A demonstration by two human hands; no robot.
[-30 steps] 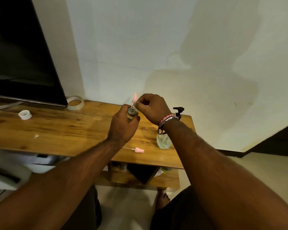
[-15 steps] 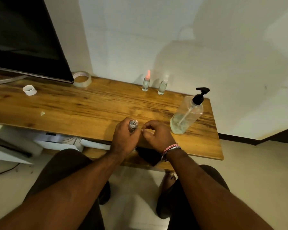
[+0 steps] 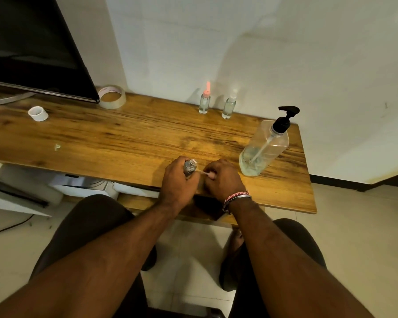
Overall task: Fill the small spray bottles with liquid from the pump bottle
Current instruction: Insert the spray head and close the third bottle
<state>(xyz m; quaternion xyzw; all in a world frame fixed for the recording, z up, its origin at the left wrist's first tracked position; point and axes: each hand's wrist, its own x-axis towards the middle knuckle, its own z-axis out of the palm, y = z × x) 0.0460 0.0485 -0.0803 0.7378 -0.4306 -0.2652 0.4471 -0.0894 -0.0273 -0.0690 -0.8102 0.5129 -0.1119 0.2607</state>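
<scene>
Wooden table: tape roll, monitor, pump bottle right.

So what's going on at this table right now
A person is refilling small spray bottles. The left hand grips an open small bottle near the table's front edge, while the right hand holds its pink spray top with the thin tube out of the bottle. Two capped spray bottles stand by the wall, and the pump bottle, nearly empty, stands untouched to the right.
</scene>
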